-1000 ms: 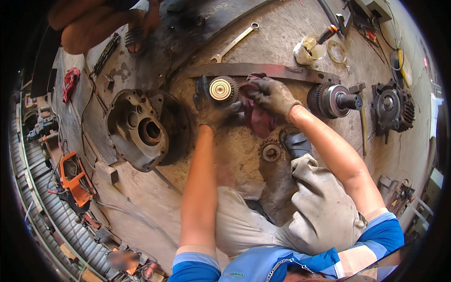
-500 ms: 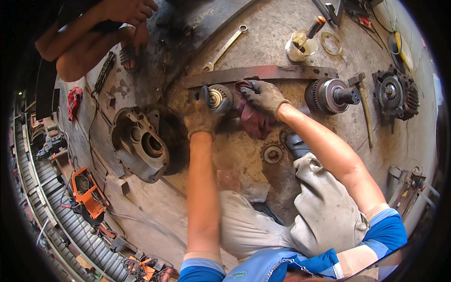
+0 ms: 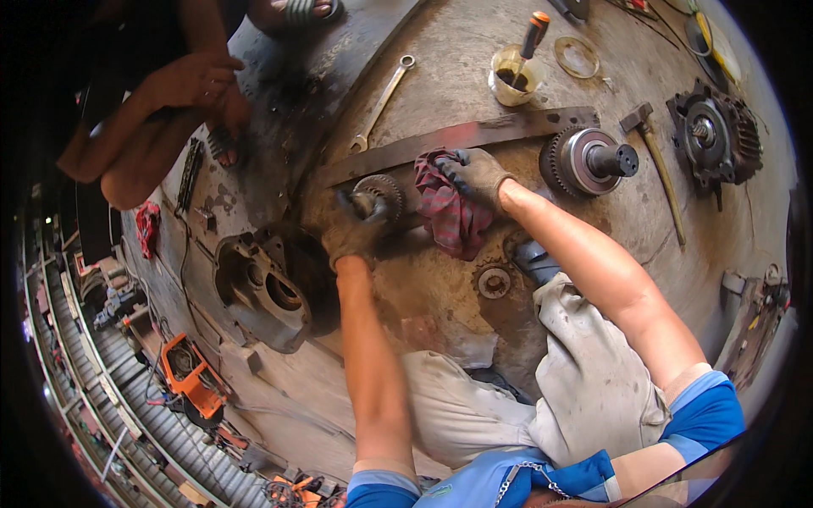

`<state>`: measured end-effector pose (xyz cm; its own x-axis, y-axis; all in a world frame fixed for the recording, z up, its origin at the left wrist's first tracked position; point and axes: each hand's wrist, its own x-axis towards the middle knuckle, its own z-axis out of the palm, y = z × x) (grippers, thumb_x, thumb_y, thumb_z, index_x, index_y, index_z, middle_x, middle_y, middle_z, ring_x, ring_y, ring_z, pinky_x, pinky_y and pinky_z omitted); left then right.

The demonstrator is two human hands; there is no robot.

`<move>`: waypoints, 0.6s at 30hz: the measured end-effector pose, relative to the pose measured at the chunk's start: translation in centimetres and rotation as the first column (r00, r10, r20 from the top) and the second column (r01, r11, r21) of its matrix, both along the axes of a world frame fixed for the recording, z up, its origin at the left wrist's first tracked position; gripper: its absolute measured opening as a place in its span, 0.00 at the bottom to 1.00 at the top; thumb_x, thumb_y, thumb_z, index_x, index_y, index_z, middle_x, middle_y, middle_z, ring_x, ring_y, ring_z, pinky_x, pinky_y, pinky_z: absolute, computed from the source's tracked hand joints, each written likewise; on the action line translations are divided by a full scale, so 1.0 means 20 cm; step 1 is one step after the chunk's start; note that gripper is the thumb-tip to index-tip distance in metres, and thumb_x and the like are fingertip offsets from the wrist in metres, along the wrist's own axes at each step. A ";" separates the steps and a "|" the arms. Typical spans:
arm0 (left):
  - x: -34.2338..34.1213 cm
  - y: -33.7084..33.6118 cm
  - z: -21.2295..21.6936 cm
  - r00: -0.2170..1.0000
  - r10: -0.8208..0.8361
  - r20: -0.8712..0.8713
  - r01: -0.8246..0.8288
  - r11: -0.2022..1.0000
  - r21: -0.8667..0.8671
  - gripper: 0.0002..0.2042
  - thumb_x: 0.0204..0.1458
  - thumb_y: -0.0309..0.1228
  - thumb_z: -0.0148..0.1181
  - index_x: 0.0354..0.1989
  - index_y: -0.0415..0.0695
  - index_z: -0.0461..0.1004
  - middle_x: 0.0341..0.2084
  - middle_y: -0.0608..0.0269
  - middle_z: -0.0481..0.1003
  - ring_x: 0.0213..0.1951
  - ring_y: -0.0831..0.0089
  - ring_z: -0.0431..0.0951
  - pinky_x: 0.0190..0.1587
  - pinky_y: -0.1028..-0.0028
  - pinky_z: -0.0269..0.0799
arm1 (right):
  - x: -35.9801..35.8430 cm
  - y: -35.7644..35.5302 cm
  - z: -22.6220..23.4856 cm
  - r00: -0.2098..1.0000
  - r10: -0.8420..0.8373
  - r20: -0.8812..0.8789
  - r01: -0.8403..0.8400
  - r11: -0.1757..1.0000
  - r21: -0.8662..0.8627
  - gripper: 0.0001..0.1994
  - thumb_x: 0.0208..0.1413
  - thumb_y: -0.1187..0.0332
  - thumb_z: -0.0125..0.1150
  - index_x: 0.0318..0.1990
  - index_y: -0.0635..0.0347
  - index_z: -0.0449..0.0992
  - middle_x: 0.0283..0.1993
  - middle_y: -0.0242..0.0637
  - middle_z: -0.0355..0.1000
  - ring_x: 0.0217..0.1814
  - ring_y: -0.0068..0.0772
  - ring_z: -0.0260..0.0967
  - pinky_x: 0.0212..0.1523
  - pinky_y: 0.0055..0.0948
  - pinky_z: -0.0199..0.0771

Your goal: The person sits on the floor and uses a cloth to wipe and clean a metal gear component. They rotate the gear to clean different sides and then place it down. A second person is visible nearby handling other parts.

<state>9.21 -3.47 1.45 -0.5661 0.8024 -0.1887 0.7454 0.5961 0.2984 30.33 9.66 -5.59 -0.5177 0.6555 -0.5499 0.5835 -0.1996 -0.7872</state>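
Dark work gloves cover both of my hands. My left hand (image 3: 349, 227) is blurred; its fingers curl around the hub end of a toothed gear (image 3: 381, 198) on a shaft. In my right hand (image 3: 477, 176) a red-and-grey checked cloth (image 3: 453, 216) is bunched, hanging down beside the shaft. The shaft leads right to a larger gear with a bearing (image 3: 584, 161) and a splined end. A cast metal housing (image 3: 258, 284) lies left of my left hand. On the ground below the cloth sits a small toothed ring (image 3: 493, 282).
Behind the gears runs a long flat metal bar (image 3: 474, 135), with a combination wrench (image 3: 384, 103) beyond it. A tub (image 3: 514, 76) holds an orange-handled tool. To the right are a hammer (image 3: 660, 173) and a finned metal housing (image 3: 716, 135). Another person (image 3: 186, 85) crouches at far left.
The view has shifted, tilting the scene. My left fingers have moved over the gear's hub end. My right hand still holds the cloth, now a little farther from the gear and more spread out.
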 end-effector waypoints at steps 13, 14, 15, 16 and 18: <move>-0.08 -0.06 -0.26 0.340 0.129 0.931 -0.622 0.774 0.120 0.09 0.62 0.37 0.60 0.41 0.45 0.74 0.26 0.73 0.71 0.27 0.85 0.69 0.25 0.79 0.66 | 0.10 0.07 0.13 0.956 -0.133 -0.260 0.096 0.984 -0.150 0.20 0.69 0.59 0.53 0.58 0.66 0.76 0.53 0.36 0.78 0.54 0.24 0.72 0.57 0.28 0.71; -0.08 -0.09 -0.30 0.473 0.028 0.881 -0.542 0.798 0.265 0.09 0.63 0.38 0.58 0.40 0.46 0.74 0.26 0.72 0.71 0.26 0.82 0.70 0.24 0.78 0.66 | 0.10 0.07 0.14 0.961 -0.100 -0.257 0.073 0.991 -0.112 0.20 0.69 0.59 0.52 0.58 0.66 0.76 0.53 0.37 0.78 0.54 0.24 0.72 0.57 0.29 0.71; -0.06 -0.13 -0.35 0.592 0.009 0.806 -0.469 0.817 0.335 0.10 0.65 0.40 0.55 0.38 0.46 0.73 0.26 0.70 0.70 0.25 0.80 0.70 0.24 0.77 0.67 | 0.09 0.07 0.14 0.978 -0.052 -0.203 0.035 0.996 -0.087 0.20 0.69 0.59 0.52 0.58 0.64 0.75 0.54 0.36 0.78 0.53 0.24 0.72 0.57 0.29 0.71; -0.07 -0.18 -0.39 0.580 0.027 0.814 -0.451 0.843 0.294 0.12 0.66 0.41 0.52 0.41 0.45 0.73 0.29 0.68 0.72 0.28 0.77 0.72 0.28 0.75 0.70 | 0.09 0.05 0.14 0.968 -0.061 -0.244 0.033 0.992 -0.119 0.20 0.69 0.58 0.52 0.58 0.64 0.75 0.54 0.36 0.77 0.53 0.24 0.72 0.57 0.29 0.71; -0.09 -0.26 -0.47 0.441 0.068 0.895 -0.507 0.842 0.185 0.13 0.67 0.41 0.50 0.47 0.45 0.72 0.34 0.66 0.74 0.34 0.76 0.74 0.36 0.74 0.72 | 0.07 0.02 0.11 0.961 -0.095 -0.258 0.054 0.986 -0.160 0.20 0.69 0.58 0.51 0.59 0.63 0.75 0.55 0.36 0.77 0.54 0.24 0.71 0.57 0.30 0.71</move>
